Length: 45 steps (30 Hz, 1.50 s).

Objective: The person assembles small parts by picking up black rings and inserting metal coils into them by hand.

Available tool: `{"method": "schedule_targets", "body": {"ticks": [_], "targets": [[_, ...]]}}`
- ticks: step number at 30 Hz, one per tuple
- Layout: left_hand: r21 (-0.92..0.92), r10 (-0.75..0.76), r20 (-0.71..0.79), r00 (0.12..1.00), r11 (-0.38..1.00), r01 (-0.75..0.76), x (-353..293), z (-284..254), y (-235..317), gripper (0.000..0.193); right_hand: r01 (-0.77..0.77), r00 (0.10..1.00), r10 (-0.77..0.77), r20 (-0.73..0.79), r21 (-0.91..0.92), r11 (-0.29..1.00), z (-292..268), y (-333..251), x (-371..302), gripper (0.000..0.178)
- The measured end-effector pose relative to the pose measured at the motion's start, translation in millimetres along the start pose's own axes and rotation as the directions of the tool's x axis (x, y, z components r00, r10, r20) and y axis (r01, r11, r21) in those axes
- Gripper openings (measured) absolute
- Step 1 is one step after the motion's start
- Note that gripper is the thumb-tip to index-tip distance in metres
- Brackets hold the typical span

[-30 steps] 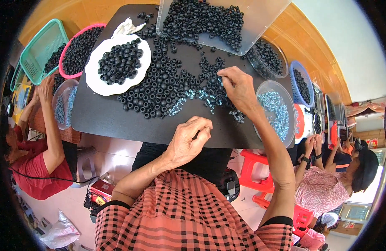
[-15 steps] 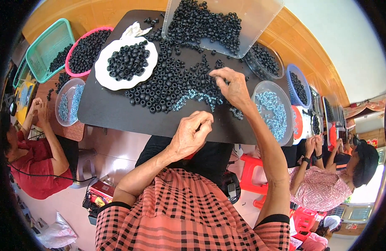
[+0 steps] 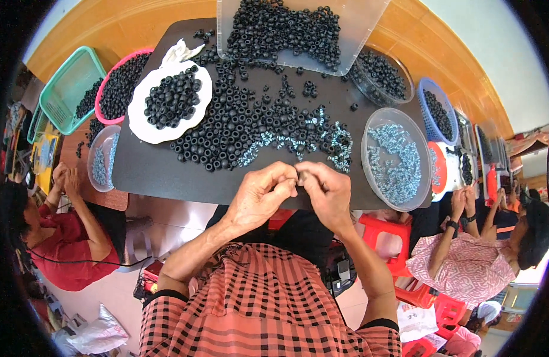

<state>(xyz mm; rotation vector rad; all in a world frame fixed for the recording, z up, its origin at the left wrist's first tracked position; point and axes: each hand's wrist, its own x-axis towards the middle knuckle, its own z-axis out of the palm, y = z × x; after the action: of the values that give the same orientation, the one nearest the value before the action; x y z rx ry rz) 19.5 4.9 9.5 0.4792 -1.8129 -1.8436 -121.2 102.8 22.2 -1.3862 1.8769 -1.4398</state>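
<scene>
My left hand (image 3: 258, 195) and my right hand (image 3: 329, 191) meet fingertip to fingertip over the near edge of the dark table (image 3: 167, 184). Both have their fingers pinched. A small dark piece, apparently a black bead (image 3: 300, 176), shows between the right fingertips; what the left fingers pinch is hidden. Just beyond the hands spreads a loose layer of black beads (image 3: 227, 134). Along its near side runs a wavy band of small blue-and-white striped pieces (image 3: 264, 140), with more clustered at its right end.
A scalloped white plate (image 3: 141, 126) of black beads lies left. A clear bin (image 3: 361, 35) of beads tilts at the back. Right are a tub (image 3: 366, 172) of blue pieces and a clear bowl (image 3: 410, 98) of beads. Other people sit on both sides; a red stool (image 3: 399, 238) stands right.
My right hand has come back from the beads to my left hand, and their fingertips now meet. My left hand has shifted slightly. The whole view has turned a little.
</scene>
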Motion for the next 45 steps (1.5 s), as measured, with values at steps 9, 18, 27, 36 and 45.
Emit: {"method": "schedule_targets", "body": {"ticks": [9, 18, 27, 36, 45], "targets": [[0.788, 0.394, 0.093, 0.914, 0.532, -0.31, 94.7, -40.7, 37.0, 0.014, 0.169, 0.986, -0.168, -0.022, 0.047, 0.985, 1.6, 1.9, -5.9, 0.019], [0.892, 0.158, 0.236, 0.959, 0.355, -0.278, 142.6, -52.9, 11.3, 0.022, 0.188, 0.982, -0.184, -0.042, 0.116, 0.975, 2.5, 5.9, -7.0, 0.021], [0.911, 0.106, 0.253, 0.962, 0.308, -0.274, 151.5, -56.0, 9.0, 0.026, 0.192, 0.981, -0.187, -0.057, 0.116, 0.975, 1.0, 6.5, -5.7, 0.022], [0.87, 0.418, 0.181, 0.89, 0.353, -0.343, 138.1, -43.6, 25.5, 0.026, 0.222, 0.975, -0.214, -0.058, 0.195, 0.956, 3.3, 9.7, -7.6, 0.023], [0.035, 0.038, -0.071, 0.997, 0.999, -0.036, 63.3, -0.5, 27.8, 0.024, 0.173, 0.985, -0.168, -0.041, 0.209, 0.962, -1.8, 5.1, -6.2, 0.019]]}}
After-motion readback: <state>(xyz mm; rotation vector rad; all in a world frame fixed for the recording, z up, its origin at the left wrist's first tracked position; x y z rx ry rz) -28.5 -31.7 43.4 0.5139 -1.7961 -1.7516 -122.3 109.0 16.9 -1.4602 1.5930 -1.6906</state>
